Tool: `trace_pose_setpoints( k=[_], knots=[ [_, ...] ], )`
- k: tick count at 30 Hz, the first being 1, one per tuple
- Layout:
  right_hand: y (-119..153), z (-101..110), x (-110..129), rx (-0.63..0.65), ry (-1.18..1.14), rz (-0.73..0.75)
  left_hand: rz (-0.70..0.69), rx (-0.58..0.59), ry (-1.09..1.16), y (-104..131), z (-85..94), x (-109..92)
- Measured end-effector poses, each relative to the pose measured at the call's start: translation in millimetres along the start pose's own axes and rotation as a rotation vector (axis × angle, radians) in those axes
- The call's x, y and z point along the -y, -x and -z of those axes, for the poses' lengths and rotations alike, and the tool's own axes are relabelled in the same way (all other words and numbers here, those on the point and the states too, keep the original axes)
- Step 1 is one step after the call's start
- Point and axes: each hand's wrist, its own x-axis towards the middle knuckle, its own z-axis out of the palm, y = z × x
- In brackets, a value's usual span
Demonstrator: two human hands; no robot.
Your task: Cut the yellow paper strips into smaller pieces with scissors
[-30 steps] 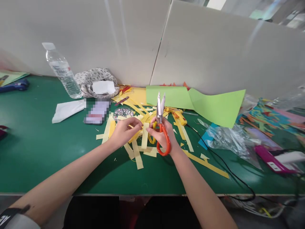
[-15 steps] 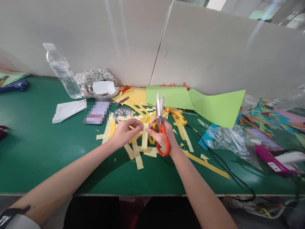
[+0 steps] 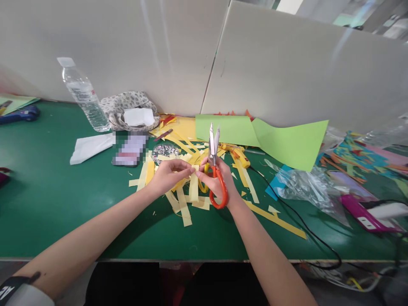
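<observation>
Between my two hands a pale yellow strip (image 3: 194,187) hangs down, gripped near its top end. My left hand (image 3: 168,176) pinches its left side between thumb and fingers. My right hand (image 3: 219,180) has its thumb and fingertips at the strip's right side, and also carries scissors (image 3: 214,159) with orange handles, blades pointing up and away from me and slightly parted. Under and around both hands lie several loose yellow strips (image 3: 184,208). Behind my left hand is a clear round dish of small shiny bits (image 3: 165,152).
A yellow glue gun (image 3: 240,156) with a black cord lies behind my right hand. Green sheets (image 3: 287,140) lean at the back. On the left are a phone (image 3: 130,151) and a tilted water bottle (image 3: 84,95); on the right, clear plastic (image 3: 314,189) and a magenta power strip (image 3: 363,214).
My left hand's fingertips have shifted slightly right, closer to my right thumb at the strip's top. The strip's lower end has swung a little left. The scissors keep their place.
</observation>
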Motion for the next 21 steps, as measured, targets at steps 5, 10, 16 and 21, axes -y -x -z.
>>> trace_pose_setpoints(
  k=[5, 10, 16, 21],
  knots=[
    [-1.4, 0.0, -3.3, -0.036, -0.001, -0.006, 0.058, 0.014, 0.012, 0.6, -0.9, -2.3],
    [-1.4, 0.0, -2.4, -0.032, 0.01, -0.007, 0.029, 0.023, 0.046, 0.2, -0.5, -2.5],
    [-0.5, -0.6, -0.5, -0.018, 0.007, -0.01, 0.026, 0.021, 0.047, 0.3, 1.3, -3.8],
    [-0.7, -0.6, -1.1, -0.031, 0.003, -0.016, 0.043, 0.026, 0.043, 0.7, 1.9, -4.3]
  ],
)
